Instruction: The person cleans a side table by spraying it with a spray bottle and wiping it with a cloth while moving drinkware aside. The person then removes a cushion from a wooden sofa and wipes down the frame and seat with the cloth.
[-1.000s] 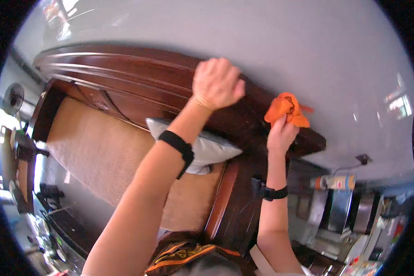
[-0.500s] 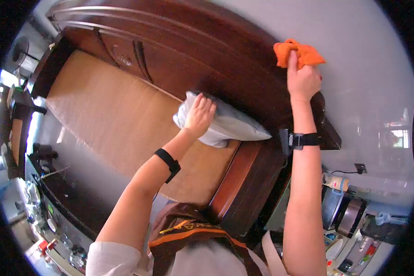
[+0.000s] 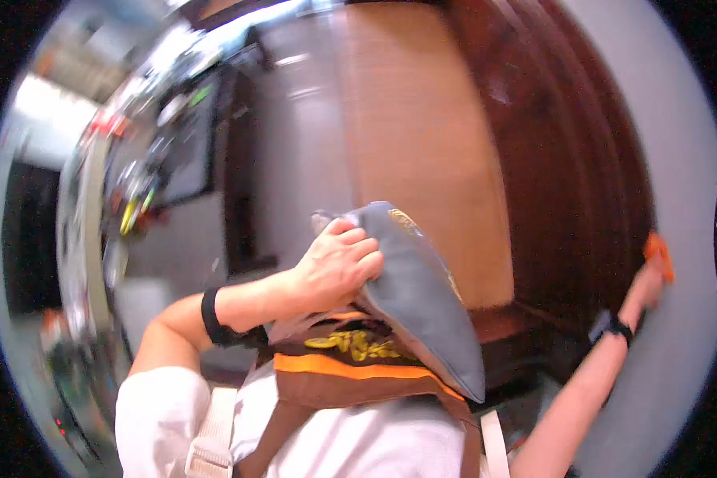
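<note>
A grey cushion (image 3: 422,299) with a yellow pattern hangs in front of my brown apron (image 3: 327,382), its upper edge gripped by my left hand (image 3: 338,263). The fingers of that hand are curled round the fabric. Far to the right, my right hand (image 3: 648,287) is closed on an orange cloth (image 3: 659,256), beside the top edge of the dark wooden backrest (image 3: 550,151). Motion blurs the right hand somewhat, and only part of the cloth shows.
The tan seat mat (image 3: 430,143) of the wooden bench stretches away ahead. At the left stands a dark table (image 3: 191,159) with blurred items on it. A grey wall (image 3: 693,199) runs along the right, behind the backrest.
The view has swung to the left. My left hand has gone from the backrest to the cushion and lifted it off the bench towards my body. My right hand still holds the orange cloth.
</note>
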`<state>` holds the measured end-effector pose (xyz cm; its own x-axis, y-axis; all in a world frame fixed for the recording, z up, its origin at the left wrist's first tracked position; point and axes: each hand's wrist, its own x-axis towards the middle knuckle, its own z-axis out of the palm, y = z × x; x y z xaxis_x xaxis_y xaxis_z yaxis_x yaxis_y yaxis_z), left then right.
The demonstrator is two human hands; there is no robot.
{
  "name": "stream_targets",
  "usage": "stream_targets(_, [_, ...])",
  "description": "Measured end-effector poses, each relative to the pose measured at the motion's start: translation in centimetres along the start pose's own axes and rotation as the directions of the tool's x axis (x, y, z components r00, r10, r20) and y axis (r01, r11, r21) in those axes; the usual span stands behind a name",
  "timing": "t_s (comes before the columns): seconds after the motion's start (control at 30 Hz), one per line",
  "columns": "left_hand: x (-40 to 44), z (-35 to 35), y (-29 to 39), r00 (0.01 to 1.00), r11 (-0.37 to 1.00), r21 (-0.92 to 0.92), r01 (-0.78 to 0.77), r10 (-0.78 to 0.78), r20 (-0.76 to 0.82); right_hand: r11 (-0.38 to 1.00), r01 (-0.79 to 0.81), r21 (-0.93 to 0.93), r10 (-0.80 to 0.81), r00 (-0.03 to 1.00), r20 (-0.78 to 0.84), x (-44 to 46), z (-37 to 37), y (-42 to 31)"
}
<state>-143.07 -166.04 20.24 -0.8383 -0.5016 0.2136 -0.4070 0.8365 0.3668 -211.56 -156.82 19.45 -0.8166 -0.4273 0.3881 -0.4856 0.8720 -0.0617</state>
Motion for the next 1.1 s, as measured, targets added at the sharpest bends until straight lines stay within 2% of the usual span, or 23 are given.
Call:
stream_targets(0.07, [-7.0,-3.2,3.3,0.984,0.984,0.080,0.159,-0.152,-0.089,0.951,0.234,0.204,-0.240,0.971,0.004,-0.4,0.1,-0.4])
stream_targets(0.13, [-13.9,-5.0,7.3,0.941,0.934,0.166,0.317,-0.288,-0.178,0.659,0.471,0.586,-0.502,0.856,-0.123,-3.0,-1.0,-0.3])
stream_targets(0.17, [-17.4,-5.7,8.7,0.903,0.891,0.198,0.409,-0.364,-0.227,0.651,0.759,-0.017,-0.750,0.639,-0.170,-0.1,2.8,3.3])
stream_targets(0.2, [-20.5,-6.0,11.2,0.861,0.844,0.221,0.488,-0.424,-0.280,0.723,0.255,0.642,-0.382,0.922,0.064,-6.5,-3.0,-1.1])
stream_targets(0.23, [-23.7,-6.7,12.6,0.811,0.805,0.201,0.558,-0.479,-0.335,0.670,0.309,0.675,-0.462,0.885,0.053,-11.6,-6.0,-4.1])
stream_targets(0.3, [-29.8,-7.5,15.3,0.671,0.659,0.198,0.725,-0.613,-0.416,0.274,0.266,0.924,-0.499,0.861,-0.100,-17.9,-9.9,-6.4])
stream_targets(0.33, [-32.7,-7.6,16.6,0.573,0.555,0.189,0.810,-0.682,-0.454,0.146,0.281,0.948,-0.623,0.771,-0.133,-20.5,-10.6,-7.4])
stream_targets(0.37, [-35.7,-7.5,17.6,0.456,0.488,0.097,0.867,-0.701,-0.549,0.217,0.318,0.923,-0.576,0.805,-0.142,-25.9,-14.0,-9.9])
stream_targets(0.4, [-39.5,-7.4,18.6,0.334,0.404,0.003,0.915,-0.752,-0.568,0.032,0.055,0.998,-0.697,0.717,-0.017,-25.5,-11.9,-9.9])
stream_targets(0.43, [-42.2,-8.0,20.4,0.158,0.241,-0.089,0.966,-0.831,-0.534,0.064,0.184,0.981,-0.590,0.800,-0.112,-28.8,-12.5,-11.4])
stream_targets(0.47, [-44.9,-8.4,22.3,-0.042,0.103,-0.249,0.963,-0.855,-0.518,0.000,0.050,0.999,-0.561,0.827,-0.041,-30.2,-11.7,-12.5])
stream_targets(0.53, [-51.4,-7.9,25.6,-0.268,-0.127,-0.294,0.947,-0.817,-0.510,-0.057,-0.052,0.997,-0.648,0.762,0.002,-33.1,-10.9,-14.5])
stream_targets(0.57, [-54.7,-7.2,27.2,-0.363,-0.174,-0.372,0.912,-0.764,-0.534,-0.021,0.014,1.000,-0.676,0.736,-0.025,-34.5,-10.7,-15.6])
stream_targets(0.6, [-57.4,-8.5,28.5,-0.611,-0.385,-0.540,0.749,-0.716,-0.337,-0.026,-0.043,0.999,-0.744,0.668,0.009,-35.8,-10.0,-17.3])
stream_targets(0.7, [-68.6,-4.3,35.2,-0.819,-0.504,-0.663,0.554,-0.472,-0.325,0.145,-0.107,0.984,-0.745,0.643,0.179,-32.1,-0.3,-20.2])
stream_targets(0.73, [-71.3,-2.8,37.6,-0.861,-0.450,-0.748,0.488,-0.388,-0.328,0.196,-0.100,0.976,-0.745,0.631,0.214,-28.8,5.3,-21.0])
stream_targets(0.77, [-72.2,-2.6,39.7,-0.915,-0.494,-0.771,0.401,-0.260,-0.309,0.179,-0.120,0.976,-0.750,0.626,0.215,-31.7,2.9,-21.8])
stream_targets(0.8, [-74.0,-1.7,41.5,-0.929,-0.559,-0.746,0.361,-0.153,-0.335,0.163,-0.141,0.976,-0.755,0.620,0.215,-35.4,-0.4,-22.6])
stream_targets(0.87, [-75.8,-1.5,43.7,-0.888,-0.781,-0.566,0.265,0.031,-0.459,0.443,0.011,0.896,-0.608,0.739,0.291,-36.2,-0.7,-23.7])
stream_targets(0.97, [-79.8,1.8,46.0,-0.622,-0.931,-0.236,0.277,0.013,-0.783,0.427,-0.270,0.863,-0.793,0.346,0.501,-34.6,0.0,-25.5])
stream_targets(1.0, [-81.0,3.2,46.6,-0.596,-0.952,-0.157,0.262,-0.032,-0.803,0.377,-0.205,0.903,-0.700,0.576,0.423,-41.3,-7.1,-25.8])
stream_targets(1.07, [-82.5,7.4,47.5,-0.439,-0.926,0.048,0.375,-0.223,-0.871,0.327,-0.128,0.936,-0.732,0.593,0.337,-41.1,-6.7,-26.9])
stream_targets(1.1, [-81.6,9.0,46.9,-0.482,-0.938,0.101,0.332,-0.261,-0.836,0.294,-0.187,0.937,-0.744,0.571,0.347,-37.7,-3.5,-26.6])
